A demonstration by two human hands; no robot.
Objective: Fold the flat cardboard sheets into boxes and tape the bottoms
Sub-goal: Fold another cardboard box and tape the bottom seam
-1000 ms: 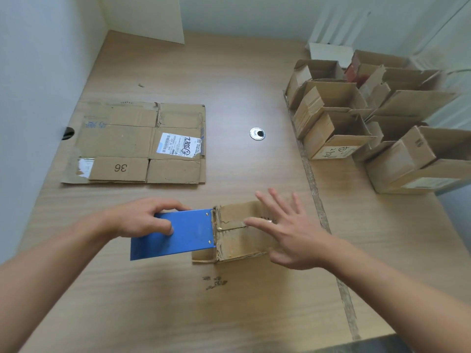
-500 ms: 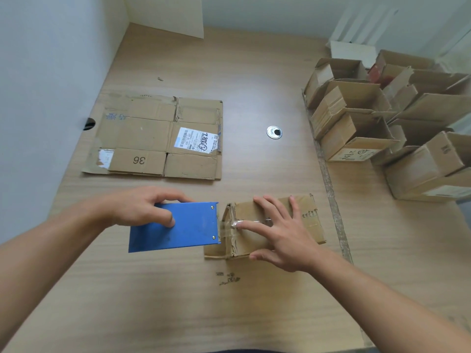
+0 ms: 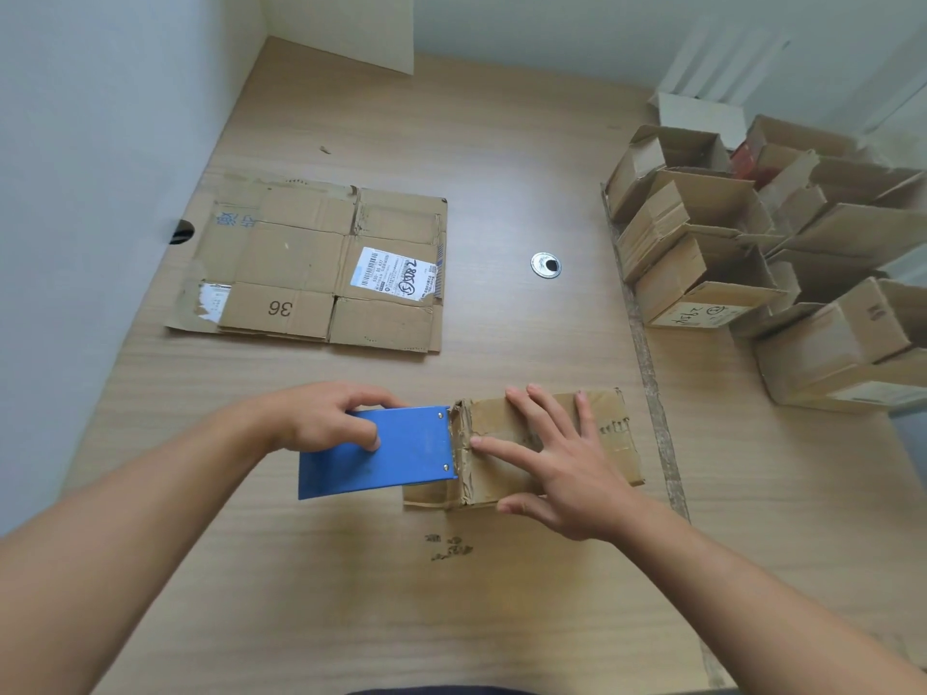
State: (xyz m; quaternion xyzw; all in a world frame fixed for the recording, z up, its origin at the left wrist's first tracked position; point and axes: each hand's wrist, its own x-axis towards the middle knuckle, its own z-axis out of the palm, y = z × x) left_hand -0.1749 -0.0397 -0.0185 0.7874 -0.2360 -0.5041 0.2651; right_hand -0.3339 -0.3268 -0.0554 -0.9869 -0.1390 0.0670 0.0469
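Here, right hand [image 3: 557, 469] flat on box [image 3: 613, 436]

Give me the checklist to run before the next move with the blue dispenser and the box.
1. Right hand presses flat on the box: ok.
2. Left hand grips the blue dispenser: ok.
3. Dispenser's edge meets the box's left end: ok.
4. Seam fully sealed: cannot tell, the hand covers most of it.
5. Box sits on the table, apart from the flat sheets: ok.
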